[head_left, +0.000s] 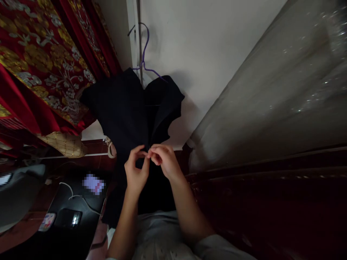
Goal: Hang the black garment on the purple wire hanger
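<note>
A black short-sleeved garment (127,112) hangs on a purple wire hanger (144,50) against a white wall. My left hand (136,172) and my right hand (164,160) meet at the garment's front opening, at about its middle. Both hands are closed in a pinch on the dark fabric edges, fingertips almost touching. What sits between the fingertips is too small and dark to make out.
A red and gold embroidered cloth (40,54) hangs at the left. A clear plastic-covered garment (271,101) hangs at the right above dark red wood furniture (257,202). A black table (65,224) at lower left carries a phone (71,218), a white cable and small items.
</note>
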Demonstrator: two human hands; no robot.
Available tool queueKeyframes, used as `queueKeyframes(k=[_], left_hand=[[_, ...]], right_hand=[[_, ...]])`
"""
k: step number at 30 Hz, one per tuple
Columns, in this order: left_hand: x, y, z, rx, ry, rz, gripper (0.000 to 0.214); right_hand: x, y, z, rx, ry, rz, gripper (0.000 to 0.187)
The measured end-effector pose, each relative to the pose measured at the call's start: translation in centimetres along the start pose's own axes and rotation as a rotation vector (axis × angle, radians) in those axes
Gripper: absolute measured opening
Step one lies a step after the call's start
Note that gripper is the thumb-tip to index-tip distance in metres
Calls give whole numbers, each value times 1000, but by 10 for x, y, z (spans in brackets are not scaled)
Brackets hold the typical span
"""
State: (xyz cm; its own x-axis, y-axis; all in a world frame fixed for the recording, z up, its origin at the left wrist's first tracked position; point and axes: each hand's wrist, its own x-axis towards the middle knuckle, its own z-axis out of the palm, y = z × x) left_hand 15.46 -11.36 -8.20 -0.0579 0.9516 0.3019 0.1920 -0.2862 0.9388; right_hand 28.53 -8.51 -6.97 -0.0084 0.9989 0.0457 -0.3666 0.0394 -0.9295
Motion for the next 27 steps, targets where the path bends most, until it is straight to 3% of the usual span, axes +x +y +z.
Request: queueKeyframes(k=[3,6,10,15,20,24,27], left_hand=[[1,-7,18,-30,9,-6,11],[2,-13,25,-37,-11,39,17],[5,-19,23,-31,1,114,16],[9,-25,22,-50,-100,85,8],[12,-32,32,-77,-172,42,11],[18,-32,30,-9,-209,102,15],[20,-35,30,82,-176,118,14]], right_hand=[[7,1,-5,40,15,30,28],[12,3,-10,47,52,17,26],[10,4,-12,-23,-1,22,26],[13,-2,-23,-184,-213,109,28],[17,-2,-34,-201,-153,71,29],[27,-1,-34,-241,-257,138,29],[52,-15,-22,-180,-163,53,27]])
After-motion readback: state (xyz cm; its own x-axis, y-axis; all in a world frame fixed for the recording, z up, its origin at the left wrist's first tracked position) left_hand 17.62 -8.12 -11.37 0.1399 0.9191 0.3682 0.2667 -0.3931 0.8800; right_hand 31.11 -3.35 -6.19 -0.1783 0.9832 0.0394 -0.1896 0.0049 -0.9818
